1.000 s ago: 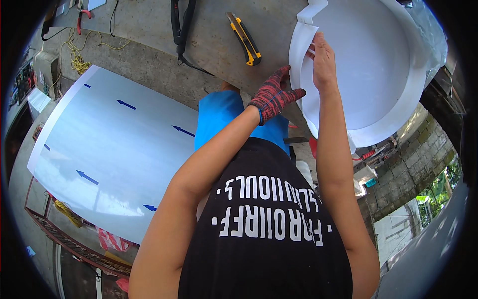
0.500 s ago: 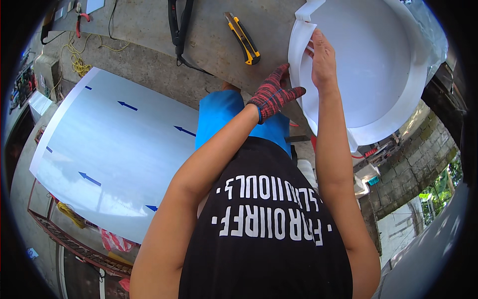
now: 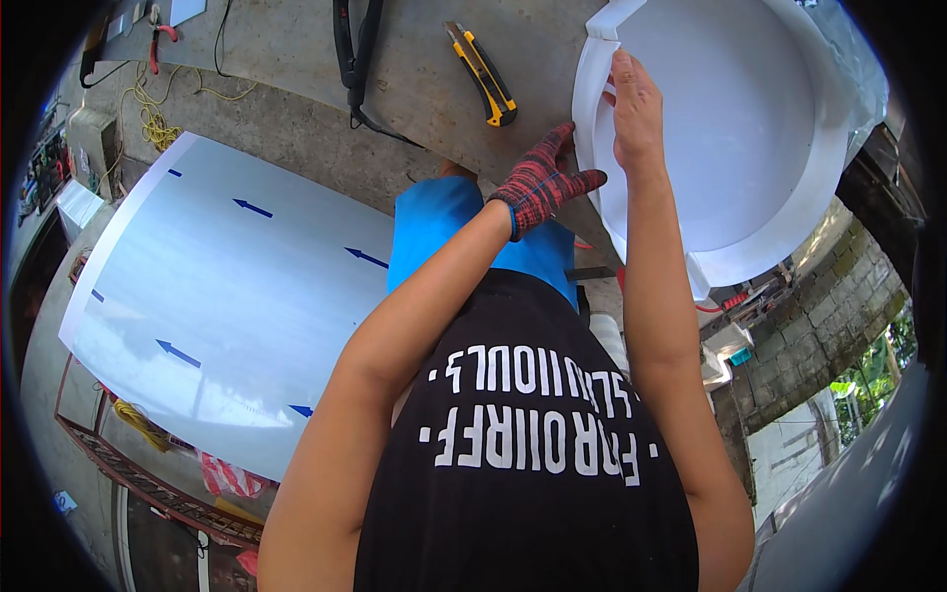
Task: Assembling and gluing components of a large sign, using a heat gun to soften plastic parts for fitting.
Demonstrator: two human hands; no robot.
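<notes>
A large round white plastic piece [image 3: 730, 128] lies at the upper right with a raised white strip [image 3: 595, 104] curving along its rim. My right hand [image 3: 637, 118], bare, is inside the rim, its fingers stretched against the strip's inner face near a joint where two strip ends meet. Part of those fingers is hidden behind the thumb side. Just outside the rim is my left hand [image 3: 545, 185] in a red and black knit glove. Its fingers are extended and the thumb stands apart, close to the strip's lower left edge; whether it touches cannot be made out.
On the grey worktable [image 3: 286, 49] lie a yellow and black utility knife [image 3: 481, 77] and a black corded tool [image 3: 355, 59]. Red-handled pliers [image 3: 158, 44] are at the far left. A big pale-blue sheet [image 3: 227, 286] with dark arrows stands to my left. Yellow cord [image 3: 153, 118] lies beyond it.
My right hand has shifted slightly up and left along the strip, and the strip end there sits nearer the neighbouring end. The left hand has barely moved.
</notes>
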